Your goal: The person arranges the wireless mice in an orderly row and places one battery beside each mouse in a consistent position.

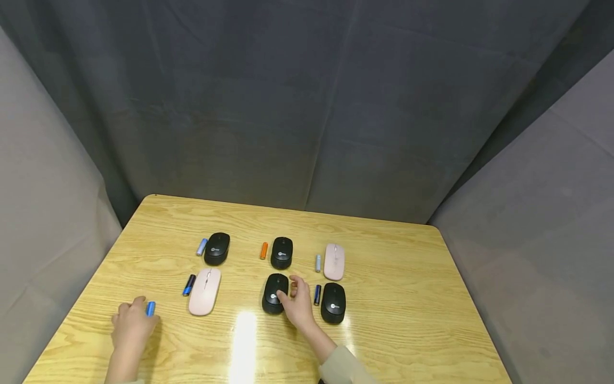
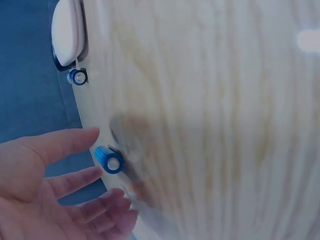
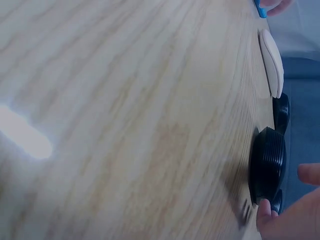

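At the table's left front, my left hand point(image 1: 131, 322) is beside a blue battery point(image 1: 151, 309). In the left wrist view this battery point(image 2: 109, 160) sits between the spread thumb and fingers, with gaps on both sides. My right hand point(image 1: 298, 306) is at the right side of the front middle black mouse point(image 1: 275, 293). Its thumb overlaps the mouse's edge in the head view; whether it touches I cannot tell. The right wrist view shows the black mouse point(image 3: 268, 165) with the thumb and fingers point(image 3: 310, 173) apart near it.
A pink mouse point(image 1: 204, 292) with a dark blue battery point(image 1: 189, 285) lies between the hands. Right of my right hand are another battery point(image 1: 317, 295) and black mouse point(image 1: 333, 303). Behind stand two black mice point(image 1: 217, 248), a pink mouse point(image 1: 334, 262) and an orange battery point(image 1: 264, 250).
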{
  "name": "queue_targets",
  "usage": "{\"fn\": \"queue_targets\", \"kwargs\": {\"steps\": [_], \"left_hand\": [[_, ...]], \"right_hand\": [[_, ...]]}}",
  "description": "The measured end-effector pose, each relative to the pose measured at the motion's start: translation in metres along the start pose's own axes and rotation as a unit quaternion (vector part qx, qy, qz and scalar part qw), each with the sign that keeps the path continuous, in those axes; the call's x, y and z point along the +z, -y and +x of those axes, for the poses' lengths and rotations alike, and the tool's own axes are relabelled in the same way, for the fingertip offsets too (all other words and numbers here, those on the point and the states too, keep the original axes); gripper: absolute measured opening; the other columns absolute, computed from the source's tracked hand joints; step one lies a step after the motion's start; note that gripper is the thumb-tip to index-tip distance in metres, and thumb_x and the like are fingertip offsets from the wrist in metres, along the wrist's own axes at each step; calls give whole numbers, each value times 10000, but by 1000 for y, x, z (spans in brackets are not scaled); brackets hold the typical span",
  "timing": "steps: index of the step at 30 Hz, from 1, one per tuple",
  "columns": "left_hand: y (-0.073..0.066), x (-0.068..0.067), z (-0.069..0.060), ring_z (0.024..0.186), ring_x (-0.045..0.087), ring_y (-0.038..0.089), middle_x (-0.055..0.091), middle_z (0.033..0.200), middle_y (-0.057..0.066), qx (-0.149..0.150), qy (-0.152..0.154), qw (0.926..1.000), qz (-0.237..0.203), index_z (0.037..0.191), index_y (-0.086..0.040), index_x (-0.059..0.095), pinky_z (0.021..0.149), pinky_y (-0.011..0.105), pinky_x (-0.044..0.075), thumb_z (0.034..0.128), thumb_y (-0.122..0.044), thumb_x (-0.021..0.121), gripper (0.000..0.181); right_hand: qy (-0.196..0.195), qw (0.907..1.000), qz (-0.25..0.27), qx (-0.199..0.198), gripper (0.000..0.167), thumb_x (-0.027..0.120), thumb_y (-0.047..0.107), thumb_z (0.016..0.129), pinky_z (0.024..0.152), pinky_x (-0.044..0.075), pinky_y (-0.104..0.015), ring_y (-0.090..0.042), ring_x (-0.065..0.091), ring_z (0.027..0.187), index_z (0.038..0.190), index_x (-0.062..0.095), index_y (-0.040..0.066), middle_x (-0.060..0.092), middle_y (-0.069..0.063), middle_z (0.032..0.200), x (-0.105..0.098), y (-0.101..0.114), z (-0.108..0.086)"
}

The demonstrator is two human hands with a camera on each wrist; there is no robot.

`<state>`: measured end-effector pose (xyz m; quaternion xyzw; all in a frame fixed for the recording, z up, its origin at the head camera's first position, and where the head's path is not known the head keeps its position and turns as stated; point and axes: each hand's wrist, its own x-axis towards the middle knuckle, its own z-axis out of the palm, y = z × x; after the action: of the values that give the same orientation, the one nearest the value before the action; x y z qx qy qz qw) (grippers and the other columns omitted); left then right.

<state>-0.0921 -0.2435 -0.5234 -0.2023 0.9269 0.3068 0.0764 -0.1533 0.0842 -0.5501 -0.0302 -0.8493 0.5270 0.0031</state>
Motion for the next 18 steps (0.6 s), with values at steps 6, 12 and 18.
{"fn": "queue_targets", "kwargs": {"steps": [6, 12, 18], "left_hand": [[2, 5, 3, 948, 403, 598, 342, 1106, 452, 339, -163, 9993, -10, 1253, 176, 344, 726, 591, 447, 786, -59, 608, 585], [3, 10, 4, 834, 513, 518, 420, 1019, 417, 572, -408, 9975, -29, 1223, 176, 389, 682, 536, 494, 787, -1, 568, 504], [3, 15, 4, 821, 534, 513, 453, 985, 402, 564, -580, 9967, -85, 1190, 165, 438, 673, 511, 505, 796, 48, 526, 420]], "right_hand": [[36, 9999, 79, 69, 463, 680, 72, 787, 674, 432, -298, -249, 496, 830, 1193, 482, -32, 470, -190, 1021, 3, -2, -1], [27, 9998, 60, 206, 463, 677, 53, 778, 669, 436, -290, -229, 495, 824, 1196, 490, -22, 479, -175, 1014, 5, -4, -1], [49, 9996, -45, 267, 462, 678, 43, 783, 672, 445, -286, -231, 501, 835, 1202, 494, -25, 487, -159, 1003, 8, -7, -2]]}}
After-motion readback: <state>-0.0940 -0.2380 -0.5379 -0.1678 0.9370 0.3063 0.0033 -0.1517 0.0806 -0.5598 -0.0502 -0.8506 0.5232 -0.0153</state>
